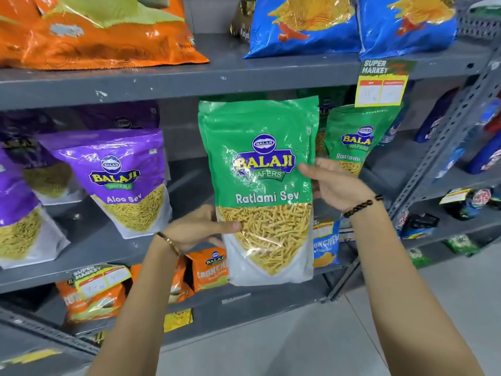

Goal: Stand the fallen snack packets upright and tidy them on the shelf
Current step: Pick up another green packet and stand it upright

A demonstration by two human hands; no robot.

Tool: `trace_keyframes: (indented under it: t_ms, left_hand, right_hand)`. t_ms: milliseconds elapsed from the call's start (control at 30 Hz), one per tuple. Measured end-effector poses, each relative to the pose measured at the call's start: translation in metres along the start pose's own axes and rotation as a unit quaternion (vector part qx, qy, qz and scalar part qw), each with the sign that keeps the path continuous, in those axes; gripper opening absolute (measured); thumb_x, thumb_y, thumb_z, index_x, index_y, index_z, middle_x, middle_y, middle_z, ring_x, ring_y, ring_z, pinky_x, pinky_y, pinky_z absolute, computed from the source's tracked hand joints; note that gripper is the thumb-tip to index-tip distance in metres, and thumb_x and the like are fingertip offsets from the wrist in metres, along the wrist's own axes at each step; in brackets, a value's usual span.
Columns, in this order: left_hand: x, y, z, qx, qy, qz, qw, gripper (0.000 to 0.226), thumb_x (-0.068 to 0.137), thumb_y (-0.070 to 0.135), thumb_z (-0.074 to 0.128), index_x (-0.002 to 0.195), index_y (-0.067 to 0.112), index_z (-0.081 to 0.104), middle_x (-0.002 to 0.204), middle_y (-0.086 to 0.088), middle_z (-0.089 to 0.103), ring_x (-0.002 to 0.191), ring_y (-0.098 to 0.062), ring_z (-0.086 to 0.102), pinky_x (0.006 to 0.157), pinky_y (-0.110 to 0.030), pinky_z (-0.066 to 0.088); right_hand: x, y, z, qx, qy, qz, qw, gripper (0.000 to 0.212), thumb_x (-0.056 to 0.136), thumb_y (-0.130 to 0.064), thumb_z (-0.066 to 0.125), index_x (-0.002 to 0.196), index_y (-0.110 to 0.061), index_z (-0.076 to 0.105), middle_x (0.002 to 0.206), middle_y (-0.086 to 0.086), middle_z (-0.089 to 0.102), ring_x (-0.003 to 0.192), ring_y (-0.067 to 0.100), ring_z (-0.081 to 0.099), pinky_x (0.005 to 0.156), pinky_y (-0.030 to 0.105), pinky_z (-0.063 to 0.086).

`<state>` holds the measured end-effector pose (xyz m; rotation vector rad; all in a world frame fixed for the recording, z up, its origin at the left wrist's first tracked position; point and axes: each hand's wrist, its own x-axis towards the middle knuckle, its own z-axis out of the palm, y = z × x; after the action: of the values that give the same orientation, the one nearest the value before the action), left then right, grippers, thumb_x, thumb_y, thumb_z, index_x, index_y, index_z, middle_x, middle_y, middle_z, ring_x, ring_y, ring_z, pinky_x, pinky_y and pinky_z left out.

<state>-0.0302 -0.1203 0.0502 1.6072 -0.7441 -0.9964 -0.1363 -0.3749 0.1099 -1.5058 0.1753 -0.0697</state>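
I hold a green Ratlami Sev packet [261, 191] upright in front of the middle shelf [113, 240]. My left hand [198, 227] grips its lower left edge, thumb across the clear window. My right hand [334, 184] holds its right edge. Behind it, to the right, a second green Ratlami Sev packet [355, 142] stands on the shelf. To the left, a purple Aloo Sev packet [122, 180] leans back, with more purple packets [16, 210] beside and behind it.
Orange bags [89, 31] and blue chip bags [306, 25] lie on the top shelf [217, 77]. A price tag [382, 82] hangs from its edge. Small orange Crunchem packets [208, 270] fill the lower shelf. Another rack [444, 147] with dark packets stands to the right.
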Motion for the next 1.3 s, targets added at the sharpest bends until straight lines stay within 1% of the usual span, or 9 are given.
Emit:
trace_keyframes:
  t_ms: [167,333,533,667,800,967,1100,1200,1300]
  left_hand:
    - [-0.001,0.004,-0.006,0.001,-0.026,-0.002,1.0,0.058,0.05,0.054,0.079,0.1,0.027,0.066,0.092,0.013,0.077,0.09,-0.005,0.071,0.067,-0.017,0.057]
    - [0.028,-0.01,-0.019,0.012,0.03,-0.03,0.999,0.028,0.079,0.021,0.067,0.106,0.019,0.064,0.086,0.014,0.077,0.083,0.0,0.071,0.063,-0.016,0.056]
    - [0.088,-0.011,-0.039,0.0,0.189,0.002,0.982,0.043,0.077,0.0,0.068,0.118,0.001,0.054,0.109,-0.011,0.064,0.078,-0.008,0.066,0.056,-0.015,0.056]
    - [0.12,-0.016,-0.051,-0.002,0.262,0.014,0.965,0.049,0.074,-0.001,0.071,0.12,-0.001,0.054,0.124,-0.018,0.061,0.107,-0.027,0.061,0.092,-0.036,0.051]
    - [0.136,-0.042,-0.051,0.106,0.352,-0.037,0.929,0.026,0.08,0.01,0.068,0.103,0.003,0.057,0.102,-0.011,0.063,0.092,-0.02,0.054,0.082,-0.032,0.045]
    - [0.132,-0.073,-0.038,-0.103,0.34,-0.062,0.933,0.01,0.088,0.018,0.059,0.097,0.015,0.054,0.085,-0.001,0.058,0.079,-0.017,0.05,0.074,-0.033,0.044]
    - [0.139,-0.082,-0.032,-0.233,0.309,-0.07,0.919,0.027,0.095,0.038,0.041,0.115,0.023,0.052,0.109,-0.002,0.054,0.104,-0.017,0.051,0.097,-0.032,0.039]
    - [0.145,-0.085,-0.032,-0.243,0.318,-0.072,0.914,0.043,0.096,0.039,0.037,0.132,0.017,0.044,0.126,-0.004,0.05,0.12,-0.02,0.046,0.11,-0.035,0.033]
    - [0.148,-0.089,-0.033,-0.229,0.322,-0.075,0.916,0.036,0.096,0.036,0.038,0.127,0.02,0.048,0.124,-0.005,0.051,0.121,-0.018,0.046,0.111,-0.033,0.032]
  right_hand:
    - [0.009,0.008,-0.005,-0.005,-0.024,-0.013,1.0,0.036,0.077,-0.022,0.059,0.043,-0.031,0.064,0.042,-0.012,0.056,0.04,-0.004,0.049,0.039,0.011,0.045]
    - [0.035,0.018,-0.01,-0.012,0.0,0.0,1.0,0.013,0.069,-0.028,0.069,0.066,-0.023,0.057,0.059,-0.012,0.064,0.051,0.0,0.057,0.046,0.014,0.05]
    - [0.088,0.019,-0.009,-0.036,0.05,-0.016,0.998,0.015,0.089,-0.013,0.055,0.102,-0.015,0.061,0.105,0.0,0.066,0.08,0.001,0.068,0.063,0.015,0.055]
    - [0.114,0.024,-0.008,-0.026,0.084,-0.022,0.996,0.033,0.091,-0.005,0.05,0.123,0.0,0.05,0.108,0.005,0.063,0.085,0.004,0.064,0.083,0.022,0.053]
    - [0.12,0.05,-0.009,0.0,0.107,0.013,0.994,0.028,0.092,-0.008,0.049,0.119,-0.015,0.052,0.116,-0.002,0.061,0.111,0.015,0.05,0.108,0.041,0.03]
    - [0.122,0.097,-0.019,0.007,0.13,0.089,0.987,0.059,0.087,0.006,0.049,0.141,-0.01,0.03,0.147,0.013,0.037,0.13,0.026,0.039,0.108,0.039,0.031]
    - [0.134,0.128,-0.014,-0.008,0.107,0.138,0.985,0.072,0.083,0.01,0.053,0.144,-0.011,0.021,0.153,0.014,0.024,0.136,0.024,0.032,0.111,0.039,0.029]
    - [0.146,0.137,-0.01,-0.027,0.068,0.118,0.99,0.061,0.077,0.019,0.051,0.125,-0.018,0.043,0.143,0.012,0.041,0.125,0.019,0.042,0.111,0.039,0.032]
    - [0.154,0.149,-0.011,-0.052,0.05,0.123,0.99,0.056,0.075,0.019,0.054,0.12,-0.014,0.048,0.131,0.01,0.054,0.12,0.021,0.049,0.11,0.041,0.036]
